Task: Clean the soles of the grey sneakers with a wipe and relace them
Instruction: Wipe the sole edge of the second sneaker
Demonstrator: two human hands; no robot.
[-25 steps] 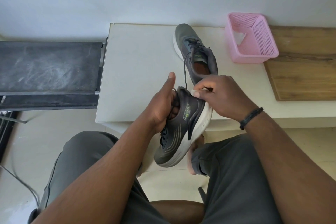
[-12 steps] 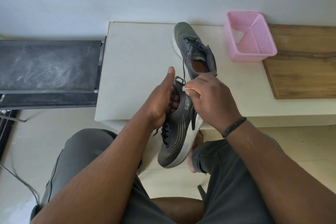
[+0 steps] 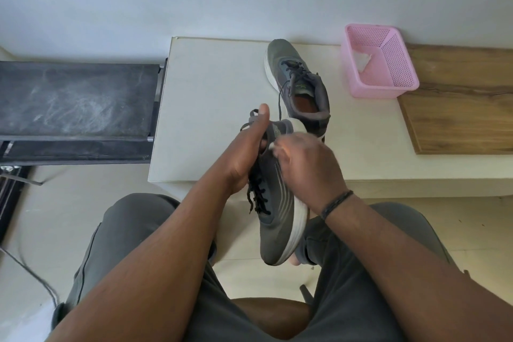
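Note:
My left hand (image 3: pixel 247 153) grips a grey sneaker (image 3: pixel 277 219) by its opening, thumb up, holding it above my lap with the toe toward me and the white sole facing right. My right hand (image 3: pixel 305 166) holds a small white wipe (image 3: pixel 273 145) against the sneaker's grey side; the hand is blurred with motion and covers most of the wipe. The second grey sneaker (image 3: pixel 297 83) stands upright on the white table (image 3: pixel 211 108), its black lace hanging loose toward me.
A pink plastic basket (image 3: pixel 380 61) with a white wipe inside sits at the back right of the table. A wooden board (image 3: pixel 460 103) lies to its right. A dark bench (image 3: pixel 75 103) stands to the left. My knees are below.
My right hand has slid with the wipe from the heel end of the held sneaker down along its side toward me. The sneaker has turned, toe nearer to me.

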